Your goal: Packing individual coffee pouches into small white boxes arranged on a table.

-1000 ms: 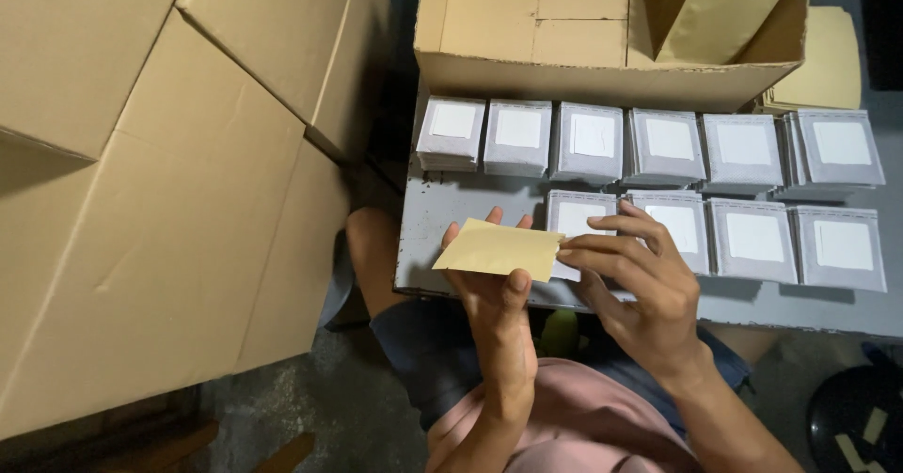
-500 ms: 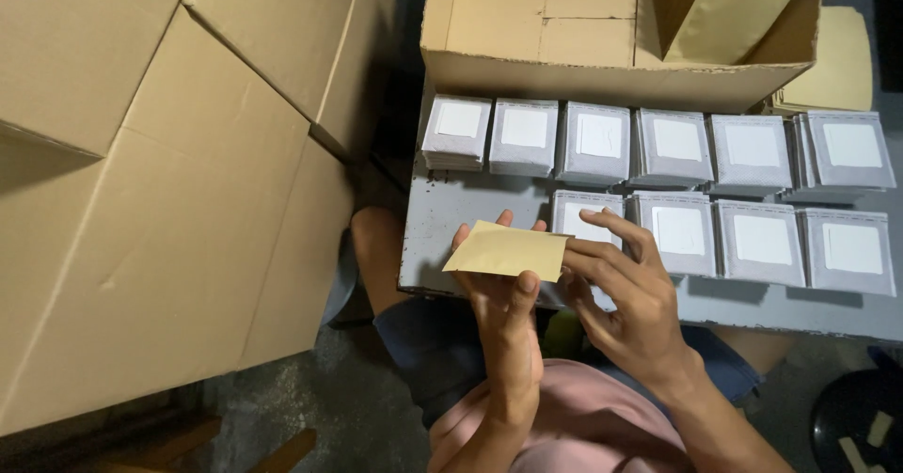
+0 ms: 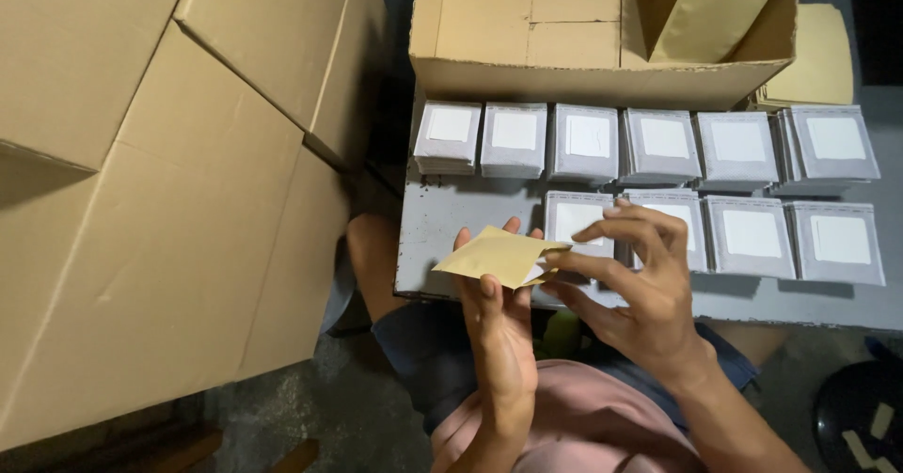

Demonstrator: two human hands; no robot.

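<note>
My left hand (image 3: pixel 499 323) holds a small tan paper envelope (image 3: pixel 497 255) from below, thumb on its near edge. My right hand (image 3: pixel 632 290) pinches the envelope's right end, where a bit of white paper shows at the opening. Both hands hover over the near edge of a grey board (image 3: pixel 442 224) laid across my lap. Two rows of grey packets with white labels (image 3: pixel 588 142) stand in stacks on the board beyond the hands.
An open cardboard box (image 3: pixel 564 31) with more tan envelopes (image 3: pixel 701 7) sits behind the packet rows. Large cardboard boxes (image 3: pixel 141 200) fill the left side. A loose pile of tan envelopes (image 3: pixel 816 55) lies at the far right. A dark round object (image 3: pixel 861 421) sits at the lower right.
The right hand has shifted from resting over the envelope to pinching its right end, and the envelope has tilted with its mouth opened slightly.
</note>
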